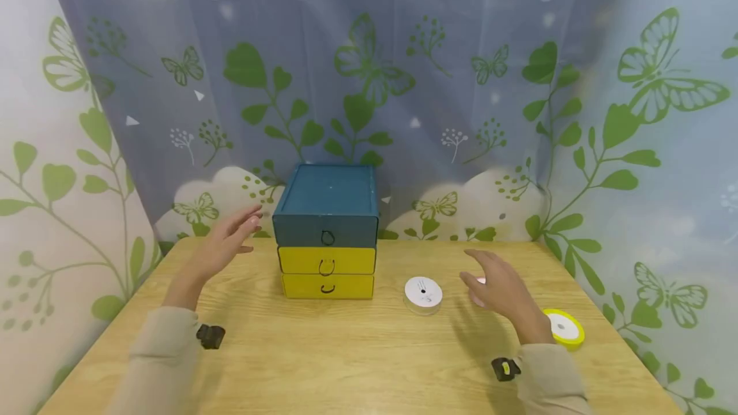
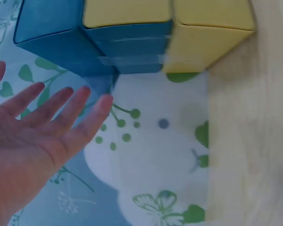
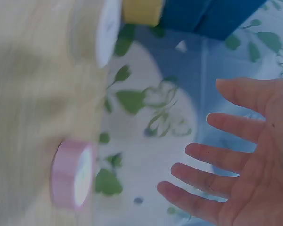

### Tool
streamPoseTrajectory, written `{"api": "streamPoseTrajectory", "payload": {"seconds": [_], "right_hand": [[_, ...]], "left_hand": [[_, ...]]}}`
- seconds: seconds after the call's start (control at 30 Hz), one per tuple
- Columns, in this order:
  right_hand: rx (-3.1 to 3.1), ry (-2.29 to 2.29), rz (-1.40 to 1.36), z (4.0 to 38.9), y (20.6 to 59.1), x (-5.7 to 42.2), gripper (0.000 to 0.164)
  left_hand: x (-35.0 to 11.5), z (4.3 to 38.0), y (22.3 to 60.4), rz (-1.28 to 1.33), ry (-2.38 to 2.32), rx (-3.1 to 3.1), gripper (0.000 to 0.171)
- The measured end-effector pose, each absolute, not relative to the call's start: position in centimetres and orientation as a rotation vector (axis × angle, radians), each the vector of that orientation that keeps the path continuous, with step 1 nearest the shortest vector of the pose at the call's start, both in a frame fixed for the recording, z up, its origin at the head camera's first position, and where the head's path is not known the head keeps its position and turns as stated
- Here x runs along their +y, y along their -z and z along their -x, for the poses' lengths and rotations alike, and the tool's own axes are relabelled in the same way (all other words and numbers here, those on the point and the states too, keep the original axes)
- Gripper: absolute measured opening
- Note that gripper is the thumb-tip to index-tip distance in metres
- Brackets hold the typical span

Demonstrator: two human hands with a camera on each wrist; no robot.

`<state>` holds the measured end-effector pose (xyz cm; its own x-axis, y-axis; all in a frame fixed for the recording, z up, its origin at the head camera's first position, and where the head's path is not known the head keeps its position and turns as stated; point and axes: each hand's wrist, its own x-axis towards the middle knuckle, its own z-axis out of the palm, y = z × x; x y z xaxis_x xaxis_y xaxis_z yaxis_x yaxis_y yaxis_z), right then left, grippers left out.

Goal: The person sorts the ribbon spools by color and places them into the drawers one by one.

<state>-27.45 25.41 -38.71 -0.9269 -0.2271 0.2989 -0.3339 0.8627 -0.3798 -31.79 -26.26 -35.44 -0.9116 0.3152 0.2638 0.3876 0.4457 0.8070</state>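
Observation:
A drawer box (image 1: 325, 191) with a blue top drawer and two yellow drawers below stands at the table's back. My left hand (image 1: 221, 245) hovers just left of it, fingers spread and holding nothing; the left wrist view shows its palm and the box's side (image 2: 212, 44). Over the table's right part hangs my right hand (image 1: 504, 287), fingers apart, also holding nothing. Beneath it a pink ribbon roll (image 3: 70, 174) is partly hidden in the head view. Left of that hand lies a white ribbon roll (image 1: 423, 293); a yellow-rimmed roll (image 1: 565, 328) sits by the right wrist.
The light wooden table (image 1: 323, 357) reaches back to a curtain (image 1: 438, 82) printed with butterflies and leaves, which also hangs along both sides. Each drawer front carries a small dark loop pull (image 1: 327, 237). Both wrists wear small black devices (image 1: 211, 336).

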Motion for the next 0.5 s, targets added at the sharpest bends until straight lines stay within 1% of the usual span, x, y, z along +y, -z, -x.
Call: {"api": "streamPoseTrajectory", "payload": {"seconds": [0.23, 0.4, 0.5], "right_hand": [[-2.708, -0.821, -0.515, 27.6, 37.3, 23.2, 0.052], [-2.681, -0.939, -0.584, 27.6, 36.2, 20.7, 0.050], [-2.677, -1.030, -0.621, 27.5, 35.5, 19.1, 0.052]], "left_hand": [[-25.8, 33.9, 33.1, 0.663, 1.576, -2.643, 0.064], [-25.6, 35.4, 32.1, 0.633, 1.615, -2.709, 0.069], [-25.3, 36.0, 31.6, 0.615, 1.652, -2.732, 0.069]]}}
